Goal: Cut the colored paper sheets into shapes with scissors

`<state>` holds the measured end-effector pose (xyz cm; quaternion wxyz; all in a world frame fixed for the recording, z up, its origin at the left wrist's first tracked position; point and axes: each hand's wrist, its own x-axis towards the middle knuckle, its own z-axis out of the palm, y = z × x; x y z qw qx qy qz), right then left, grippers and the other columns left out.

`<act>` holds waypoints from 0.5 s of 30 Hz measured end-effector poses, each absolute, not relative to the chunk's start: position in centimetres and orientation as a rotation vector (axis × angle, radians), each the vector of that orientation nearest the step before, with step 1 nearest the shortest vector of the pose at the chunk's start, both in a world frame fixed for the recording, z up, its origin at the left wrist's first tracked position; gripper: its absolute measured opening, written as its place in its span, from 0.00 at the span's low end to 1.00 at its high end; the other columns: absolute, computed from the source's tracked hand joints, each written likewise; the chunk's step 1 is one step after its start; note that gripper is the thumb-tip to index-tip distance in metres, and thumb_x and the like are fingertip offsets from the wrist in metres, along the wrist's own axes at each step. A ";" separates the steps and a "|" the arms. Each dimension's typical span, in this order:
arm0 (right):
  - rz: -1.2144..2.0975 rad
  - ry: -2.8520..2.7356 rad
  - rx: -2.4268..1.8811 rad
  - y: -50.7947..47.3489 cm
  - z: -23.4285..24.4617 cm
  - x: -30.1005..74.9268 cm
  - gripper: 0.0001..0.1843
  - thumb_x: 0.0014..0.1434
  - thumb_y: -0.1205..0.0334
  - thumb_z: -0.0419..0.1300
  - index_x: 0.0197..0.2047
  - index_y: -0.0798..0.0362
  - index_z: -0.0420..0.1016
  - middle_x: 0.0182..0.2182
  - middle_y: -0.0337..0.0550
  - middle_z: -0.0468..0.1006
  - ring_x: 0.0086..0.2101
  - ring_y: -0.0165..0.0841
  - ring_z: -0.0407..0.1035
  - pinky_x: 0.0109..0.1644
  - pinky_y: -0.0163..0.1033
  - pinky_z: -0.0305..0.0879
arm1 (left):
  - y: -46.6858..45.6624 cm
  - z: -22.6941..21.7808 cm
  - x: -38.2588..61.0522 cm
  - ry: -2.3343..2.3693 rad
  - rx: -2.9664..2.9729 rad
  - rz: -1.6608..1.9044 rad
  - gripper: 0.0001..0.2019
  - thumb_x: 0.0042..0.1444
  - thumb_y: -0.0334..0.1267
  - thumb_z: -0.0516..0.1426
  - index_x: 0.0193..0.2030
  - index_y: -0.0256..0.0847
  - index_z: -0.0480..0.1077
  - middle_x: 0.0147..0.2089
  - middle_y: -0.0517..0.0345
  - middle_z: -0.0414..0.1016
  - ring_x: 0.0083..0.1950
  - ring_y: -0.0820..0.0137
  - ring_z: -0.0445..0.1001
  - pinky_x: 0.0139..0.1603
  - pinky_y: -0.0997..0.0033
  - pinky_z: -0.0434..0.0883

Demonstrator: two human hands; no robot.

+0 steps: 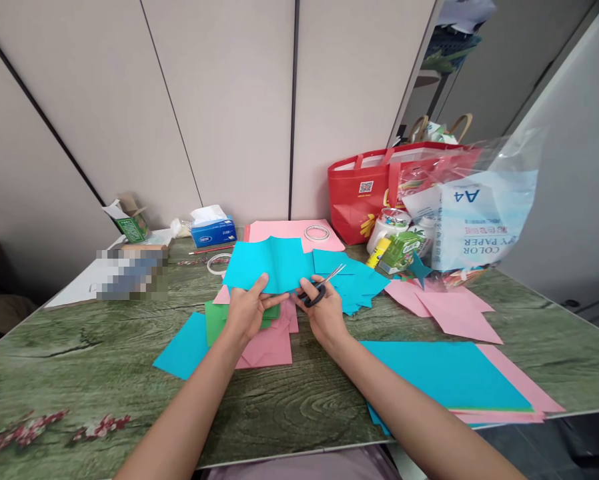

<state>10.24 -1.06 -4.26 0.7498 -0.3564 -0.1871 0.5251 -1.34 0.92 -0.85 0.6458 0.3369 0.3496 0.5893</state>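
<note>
A creased rectangle of bright blue paper [252,265] is raised above the middle of the green wood-patterned table [104,373], its fold line running from the far edge of the sheet to the near one. The left hand [249,310] pinches the sheet's near edge, thumb on top and fingers beneath. The right hand [324,310] has its fingers curled around the black-handled metal scissors [316,295], its fingertips at the sheet's near right corner; whether they also grip the paper cannot be told. The blades point toward the table's far right corner, over a spread of loose blue paper pieces [352,290]. Holding the sheet well seems to call for a light, level pinch beside the crease, so that the fold stays straight and the thumb leaves no dent. The scissors are best kept angled away from both the paper and the left fingers, since a slack hold could nick the corner. Beneath the hands lie layered pink sheets [264,352] and green paper [214,320].
</note>
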 end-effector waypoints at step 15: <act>0.905 -0.494 -0.894 -0.8 -5.2 10.8 0.22 0.37 0.59 0.68 0.33 0.51 0.62 0.20 0.29 0.66 0.21 0.25 0.65 0.28 0.35 0.66 | 0.7 -1.4 -1.2 0.839 0.831 1.390 0.14 0.34 0.36 0.66 0.24 0.36 0.64 0.22 0.64 0.68 0.23 0.71 0.72 0.34 0.56 0.76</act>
